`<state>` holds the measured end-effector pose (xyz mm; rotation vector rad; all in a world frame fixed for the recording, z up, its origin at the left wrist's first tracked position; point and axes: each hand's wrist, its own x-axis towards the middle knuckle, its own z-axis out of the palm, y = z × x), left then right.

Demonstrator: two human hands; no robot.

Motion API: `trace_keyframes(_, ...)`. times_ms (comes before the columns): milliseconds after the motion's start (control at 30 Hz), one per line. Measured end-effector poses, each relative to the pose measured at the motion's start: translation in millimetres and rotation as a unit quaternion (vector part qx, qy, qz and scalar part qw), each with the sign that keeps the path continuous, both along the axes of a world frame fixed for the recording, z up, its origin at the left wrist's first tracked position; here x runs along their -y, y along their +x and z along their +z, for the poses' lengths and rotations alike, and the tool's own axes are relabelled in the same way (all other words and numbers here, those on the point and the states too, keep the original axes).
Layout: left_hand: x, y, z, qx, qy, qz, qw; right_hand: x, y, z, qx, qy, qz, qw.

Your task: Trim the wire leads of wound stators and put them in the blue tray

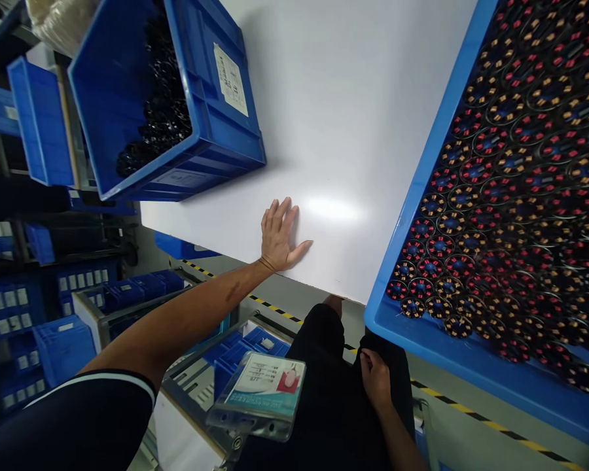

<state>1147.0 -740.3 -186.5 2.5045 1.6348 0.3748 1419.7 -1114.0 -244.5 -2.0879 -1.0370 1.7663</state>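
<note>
My left hand lies flat on the white tabletop near its front edge, fingers spread, holding nothing. Lower down, my right hand rests on my dark-trousered thigh with its fingers loosely curled in and nothing visible in it. To the right is a large blue tray packed with round wound coils with red or tan segments around dark blue centres. Up and left of my left hand, a deep blue bin stands on the table, with shiny black parts inside.
A badge in a clear holder hangs in front of my body. Left of the table are racks with blue bins and a cart with blue boxes. Yellow and black tape marks the floor.
</note>
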Motion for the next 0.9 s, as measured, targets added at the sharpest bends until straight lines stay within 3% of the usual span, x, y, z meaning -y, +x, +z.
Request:
trace_keyframes(567, 1.1, -1.8, 1.4, -0.016, -0.058, 0.030, 0.998, -6.3, -0.3, 8.1, -0.004, -0.012, -0.003, 1.000)
trace_keyframes(900, 1.2, -2.2, 0.2, 0.005, -0.037, 0.015, 0.999, -7.3, -0.8, 9.9, 0.000, -0.013, -0.005, 1.000)
